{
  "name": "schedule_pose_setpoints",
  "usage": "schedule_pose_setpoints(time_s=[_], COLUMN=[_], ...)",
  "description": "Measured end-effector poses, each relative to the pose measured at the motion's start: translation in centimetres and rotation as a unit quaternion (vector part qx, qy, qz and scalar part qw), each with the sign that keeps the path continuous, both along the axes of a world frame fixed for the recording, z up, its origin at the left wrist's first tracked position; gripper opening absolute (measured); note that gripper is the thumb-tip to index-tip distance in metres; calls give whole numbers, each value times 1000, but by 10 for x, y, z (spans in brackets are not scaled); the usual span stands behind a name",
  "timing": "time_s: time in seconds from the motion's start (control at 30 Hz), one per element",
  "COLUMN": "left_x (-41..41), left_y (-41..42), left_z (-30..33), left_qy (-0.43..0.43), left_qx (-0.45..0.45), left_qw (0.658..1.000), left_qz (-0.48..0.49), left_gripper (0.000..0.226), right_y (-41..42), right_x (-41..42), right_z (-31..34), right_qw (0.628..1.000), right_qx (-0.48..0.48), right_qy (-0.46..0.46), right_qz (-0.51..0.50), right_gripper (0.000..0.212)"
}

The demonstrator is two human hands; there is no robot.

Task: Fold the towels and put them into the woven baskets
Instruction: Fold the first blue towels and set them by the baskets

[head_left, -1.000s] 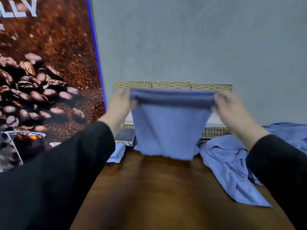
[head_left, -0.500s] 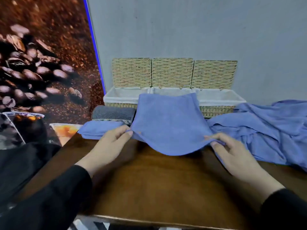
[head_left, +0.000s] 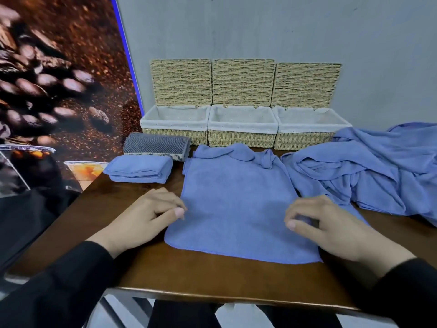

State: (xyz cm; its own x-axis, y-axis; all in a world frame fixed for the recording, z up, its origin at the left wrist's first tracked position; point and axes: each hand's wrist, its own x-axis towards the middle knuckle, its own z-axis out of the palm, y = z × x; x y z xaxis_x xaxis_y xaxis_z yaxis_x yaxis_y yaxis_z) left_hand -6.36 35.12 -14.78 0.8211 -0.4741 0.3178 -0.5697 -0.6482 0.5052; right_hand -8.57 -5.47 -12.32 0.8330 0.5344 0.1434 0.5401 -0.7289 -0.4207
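A blue towel (head_left: pixel 236 204) lies spread flat on the brown table (head_left: pixel 212 275), its far end bunched in front of the baskets. My left hand (head_left: pixel 146 216) pinches its left edge with curled fingers. On the right edge, my right hand (head_left: pixel 331 226) pinches the cloth between thumb and fingers. Three woven baskets with white liners stand in a row at the wall: left (head_left: pixel 175 125), middle (head_left: pixel 243 127), right (head_left: pixel 312 127). All three show only their liners inside, and their lids stand upright behind them.
A folded blue towel (head_left: pixel 139 169) and a folded grey towel (head_left: pixel 156 145) lie at the left, in front of the left basket. A heap of unfolded blue towels (head_left: pixel 369 174) covers the table's right side. A coffee-bean poster (head_left: pixel 59 91) stands along the left.
The towel, held up in the air a second ago, has come down and now lies flat on the table. Both hands moved down and toward me with its edges.
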Motion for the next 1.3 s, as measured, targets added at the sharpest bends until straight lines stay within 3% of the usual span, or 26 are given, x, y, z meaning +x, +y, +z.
schedule_pose_setpoints(time_s=[0.1,0.2,0.27,0.37,0.5,0.6,0.7,0.73,0.8,0.9,1.0,1.1,1.17,1.23,1.3], left_x=[11,21,27,38,67,101,131,137,141,138,134,138,141,143,145], left_y=[-25,-45,-51,-62,-83,-98,-106,-106,-104,-98,-96,-97,-101,-102,-100], left_z=[4,3,8,22,33,31,12,3,-10,-5,8,5,0,-6,-6], left_qy=[-10,22,9,-16,-27,-26,-39,-45,-57,-102,-128,-130,-80,-50,-50], left_qx=[64,185,209,208,132,63,56,51,33,-19,-69,-41,31,80,75], left_qw=[998,982,978,978,989,993,990,989,990,986,981,985,992,992,991], left_qz=[18,11,19,27,66,96,125,132,126,132,132,110,92,83,100], left_gripper=[37,49,59,57,34,23,41,45,50,48,44,42,51,55,49], right_y=[19,31,36,44,59,71,79,81,86,88,81,79,76,74,73], right_x=[19,37,44,54,88,127,162,172,182,176,160,148,150,157,162], right_z=[-7,-17,-15,-3,7,13,10,5,-11,-26,-20,-15,-21,-26,-26], right_qw=[998,998,997,997,993,986,978,977,972,972,981,997,997,990,988], right_qx=[23,-51,-73,-46,16,14,-37,-46,-79,-24,39,49,81,98,43], right_qy=[-52,-18,-5,0,-62,-74,-31,-17,-18,-90,-171,-56,-15,-54,-41], right_qz=[-29,-30,-36,-62,-97,-150,-202,-210,-221,-214,-81,20,-12,-88,-144], right_gripper=[34,29,25,24,17,35,53,47,14,19,7,28,26,13,30])
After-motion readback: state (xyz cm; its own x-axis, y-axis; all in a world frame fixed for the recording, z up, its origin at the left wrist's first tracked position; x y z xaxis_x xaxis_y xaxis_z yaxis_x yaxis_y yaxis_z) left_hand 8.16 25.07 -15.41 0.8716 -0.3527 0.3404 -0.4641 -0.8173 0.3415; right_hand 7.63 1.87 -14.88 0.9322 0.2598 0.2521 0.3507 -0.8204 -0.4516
